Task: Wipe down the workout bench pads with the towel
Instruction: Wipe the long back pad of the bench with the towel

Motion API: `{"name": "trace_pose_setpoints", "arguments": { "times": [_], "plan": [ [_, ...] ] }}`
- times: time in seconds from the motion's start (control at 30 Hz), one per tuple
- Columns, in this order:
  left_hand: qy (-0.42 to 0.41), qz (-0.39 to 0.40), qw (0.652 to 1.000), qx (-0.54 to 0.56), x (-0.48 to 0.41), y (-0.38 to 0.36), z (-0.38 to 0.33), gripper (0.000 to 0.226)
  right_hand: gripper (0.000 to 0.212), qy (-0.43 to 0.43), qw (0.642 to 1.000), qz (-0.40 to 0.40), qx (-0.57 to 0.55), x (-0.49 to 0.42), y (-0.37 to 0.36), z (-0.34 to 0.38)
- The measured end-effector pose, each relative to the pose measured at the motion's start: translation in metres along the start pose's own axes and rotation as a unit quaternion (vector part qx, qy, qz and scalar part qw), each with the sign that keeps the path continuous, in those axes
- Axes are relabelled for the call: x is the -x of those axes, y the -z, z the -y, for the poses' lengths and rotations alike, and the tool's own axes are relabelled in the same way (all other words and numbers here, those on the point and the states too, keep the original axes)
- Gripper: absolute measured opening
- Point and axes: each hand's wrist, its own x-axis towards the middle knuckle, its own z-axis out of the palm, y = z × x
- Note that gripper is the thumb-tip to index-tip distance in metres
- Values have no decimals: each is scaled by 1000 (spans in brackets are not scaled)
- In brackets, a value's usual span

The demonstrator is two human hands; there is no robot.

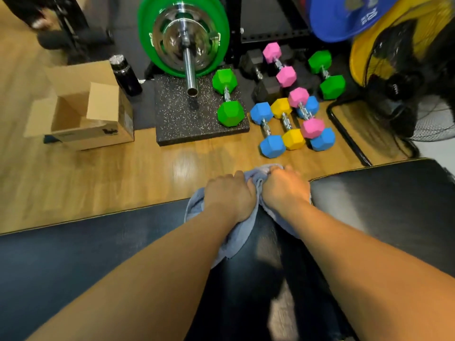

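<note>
A pale blue towel lies bunched at the far edge of the black bench pad. My left hand grips the towel's left part, fingers curled into the cloth. Beside it, my right hand grips the towel's right part. Both hands sit close together near the gap between the long pad and the second pad on the right. The towel trails back under my left forearm. The pad surface shines with streaks.
On the wooden floor beyond the bench lie several coloured dumbbells, a speckled mat under a barbell with green plates, an open cardboard box, a black bottle and a fan at right.
</note>
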Motion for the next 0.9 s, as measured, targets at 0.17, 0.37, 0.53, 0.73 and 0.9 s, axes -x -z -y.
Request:
{"name": "trace_pose_setpoints", "arguments": {
  "times": [0.17, 0.37, 0.53, 0.73, 0.9],
  "plan": [
    [-23, -6, 1000, -1, 4, -4, -7, 48, 33, -13, 997, 21, -67, 5, -2, -12],
    [-74, -77, 993, 42, 31, -9, -20, 52, 40, -33, 989, 35, -142, 33, -15, -40],
    [-63, -79, 992, 80, 81, -25, -41, 62, 39, 22, 992, 36, -122, 73, -22, -62],
    [-44, -51, 993, 99, 166, -32, -78, 61, 38, 66, 987, 95, -113, 144, -37, -105],
    [-18, -42, 995, 89, 206, -33, -102, 59, 41, 86, 985, 119, -87, 169, -53, -124]
  ]
}}
